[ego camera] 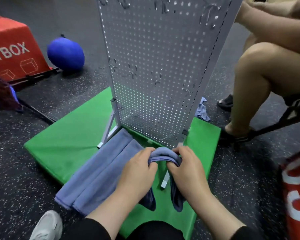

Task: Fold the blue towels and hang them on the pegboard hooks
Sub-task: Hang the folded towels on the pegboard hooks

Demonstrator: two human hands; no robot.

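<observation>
A soft blue terry towel (164,154), folded into a narrow band several layers thick, is bunched in an arch between both hands, and its two ends hang down below the wrists as dark, limp flaps. The left hand (139,168) pinches the band at its left side, fingers curled over the top edge; the right hand (185,168) grips the right side in the same way, thumb tucked under the fold. A second blue towel of the same nap (97,174) lies flat just left of the hands, folded lengthwise into long parallel strips with a stitched hem at the near end, on a smooth green padded mat (64,146). The held towel sits above the mat's near middle, right in front of a tall white perforated metal pegboard (156,70) that stands on angled white legs and carries small wire hooks (133,73). A crumpled blue cloth (202,110) lies behind the board's right edge. The mat rests on dark rubber flooring (42,99) flecked with white. Farther left are a red soft box with white lettering (12,49) and a round blue ball (65,53). At right, another person's bare legs (260,80) are seen seated.
</observation>
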